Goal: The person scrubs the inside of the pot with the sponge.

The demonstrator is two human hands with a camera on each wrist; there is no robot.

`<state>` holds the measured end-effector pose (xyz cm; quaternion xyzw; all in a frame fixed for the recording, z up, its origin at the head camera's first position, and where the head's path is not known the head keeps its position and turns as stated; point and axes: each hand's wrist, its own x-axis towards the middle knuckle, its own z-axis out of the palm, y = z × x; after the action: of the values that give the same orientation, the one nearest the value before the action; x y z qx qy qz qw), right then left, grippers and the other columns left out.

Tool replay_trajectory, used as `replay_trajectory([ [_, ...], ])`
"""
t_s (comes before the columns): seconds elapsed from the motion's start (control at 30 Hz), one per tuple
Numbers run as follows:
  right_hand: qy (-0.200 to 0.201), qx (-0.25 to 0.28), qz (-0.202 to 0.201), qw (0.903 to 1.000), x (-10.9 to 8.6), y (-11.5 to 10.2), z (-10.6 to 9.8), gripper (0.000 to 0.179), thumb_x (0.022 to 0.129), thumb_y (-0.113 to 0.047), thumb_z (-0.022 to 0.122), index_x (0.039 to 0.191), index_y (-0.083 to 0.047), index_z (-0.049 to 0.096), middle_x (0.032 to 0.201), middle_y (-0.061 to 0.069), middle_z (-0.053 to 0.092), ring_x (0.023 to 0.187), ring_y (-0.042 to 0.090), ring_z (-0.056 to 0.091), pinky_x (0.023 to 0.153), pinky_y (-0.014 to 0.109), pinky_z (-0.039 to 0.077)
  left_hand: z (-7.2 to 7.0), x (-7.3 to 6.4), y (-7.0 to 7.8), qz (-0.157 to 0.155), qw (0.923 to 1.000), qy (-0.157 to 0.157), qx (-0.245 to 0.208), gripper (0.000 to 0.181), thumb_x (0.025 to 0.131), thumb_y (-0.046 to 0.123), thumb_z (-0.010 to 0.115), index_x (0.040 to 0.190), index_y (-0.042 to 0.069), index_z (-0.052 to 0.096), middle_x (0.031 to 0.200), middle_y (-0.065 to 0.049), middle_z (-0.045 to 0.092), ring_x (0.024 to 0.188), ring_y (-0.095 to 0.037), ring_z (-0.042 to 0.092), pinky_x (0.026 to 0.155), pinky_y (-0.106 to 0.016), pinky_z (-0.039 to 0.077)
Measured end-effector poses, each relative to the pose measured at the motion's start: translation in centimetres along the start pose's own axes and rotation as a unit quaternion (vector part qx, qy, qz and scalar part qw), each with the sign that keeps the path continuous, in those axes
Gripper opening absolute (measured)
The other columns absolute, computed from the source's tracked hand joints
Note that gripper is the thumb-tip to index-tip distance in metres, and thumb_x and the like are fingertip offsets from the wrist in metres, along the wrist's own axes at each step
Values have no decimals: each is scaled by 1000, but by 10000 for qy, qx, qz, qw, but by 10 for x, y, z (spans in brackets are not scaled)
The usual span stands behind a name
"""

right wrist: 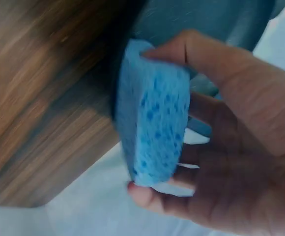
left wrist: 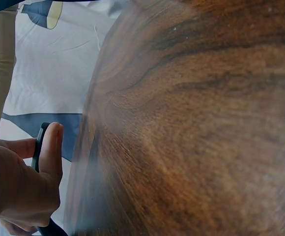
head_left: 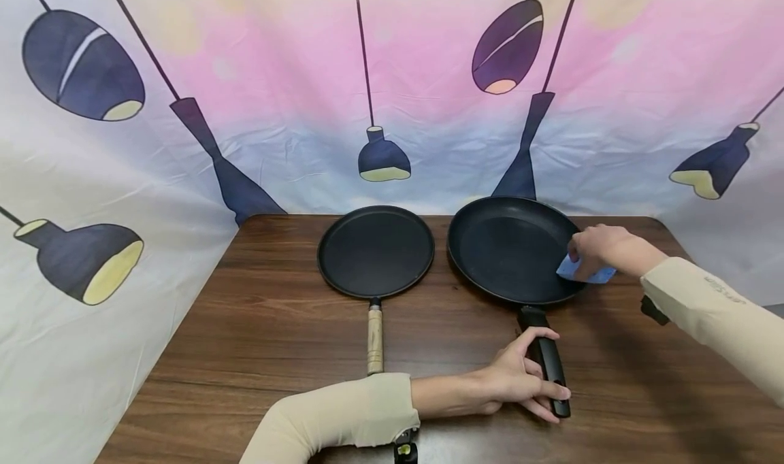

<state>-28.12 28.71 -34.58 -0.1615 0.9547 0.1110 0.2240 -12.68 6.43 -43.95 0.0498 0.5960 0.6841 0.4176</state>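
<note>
A deep black frying pan (head_left: 508,246) sits at the back right of the wooden table, its black handle (head_left: 549,362) pointing toward me. My left hand (head_left: 514,379) grips that handle between thumb and fingers; the left wrist view shows the hand (left wrist: 29,177) around a bit of the handle (left wrist: 43,129). At the pan's right rim, my right hand (head_left: 597,250) pinches a blue sponge (head_left: 584,271) against the edge. Close up in the right wrist view, the porous sponge (right wrist: 157,118) lies between the thumb and fingers of the hand (right wrist: 241,118).
Left of the frying pan lies a flat black griddle pan (head_left: 376,252) with a light wooden handle (head_left: 375,341). Both stand on the brown wooden table (head_left: 263,341). A curtain (head_left: 294,76) printed with lamps hangs close behind the table's far edge.
</note>
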Motion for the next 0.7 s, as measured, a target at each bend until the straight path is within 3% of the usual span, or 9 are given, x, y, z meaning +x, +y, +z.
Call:
replay_trajectory([
  [0.17, -668, 780, -701, 9922, 1, -4, -4, 32, 86, -28, 74, 113, -10, 73, 101, 11, 64, 83, 24, 57, 68, 40, 51, -1, -1, 1, 36, 10000, -10, -3, 73, 87, -15, 70, 129, 42, 52, 79, -13, 70, 88, -55, 70, 67, -47, 64],
  [0.27, -901, 1320, -837, 9836, 3, -7, -3, 31, 85, -29, 72, 111, -14, 73, 98, 8, 60, 80, 22, 54, 60, 37, 53, -2, -1, 1, 62, 10000, -13, -2, 73, 87, -16, 70, 129, 41, 52, 79, -13, 70, 88, -55, 70, 67, -47, 64],
  [0.37, -1011, 1768, -913, 9748, 4, -9, 0, 31, 85, -30, 72, 111, -15, 72, 106, 11, 60, 84, 23, 57, 56, 40, 58, -2, -1, 0, 89, 10000, -7, 9, 73, 87, -16, 70, 129, 40, 52, 78, -13, 70, 87, -54, 71, 67, -47, 64],
  [0.5, -1013, 2020, -1254, 9660, 7, -11, 4, 33, 85, -29, 72, 114, -14, 72, 113, 11, 60, 90, 22, 53, 67, 33, 52, -1, 0, 1, 79, 10000, -11, 35, 72, 87, -16, 70, 129, 40, 51, 78, -13, 70, 87, -53, 71, 67, -47, 64],
  [0.6, -1063, 2144, -1520, 9590, 8, -12, 4, 33, 86, -27, 72, 116, -13, 72, 109, 4, 60, 88, 19, 50, 73, 30, 43, 0, 0, 1, 65, 10000, -29, 41, 72, 87, -15, 70, 129, 40, 51, 78, -12, 70, 87, -53, 71, 67, -46, 64],
  [0.7, -1269, 2375, -1696, 9480, 10, -15, 2, 35, 88, -24, 73, 120, -12, 70, 97, 0, 59, 81, 15, 49, 69, 28, 40, 0, 0, 0, 44, 10000, -52, 24, 71, 87, -15, 70, 129, 39, 51, 78, -12, 70, 89, -53, 71, 68, -47, 64],
])
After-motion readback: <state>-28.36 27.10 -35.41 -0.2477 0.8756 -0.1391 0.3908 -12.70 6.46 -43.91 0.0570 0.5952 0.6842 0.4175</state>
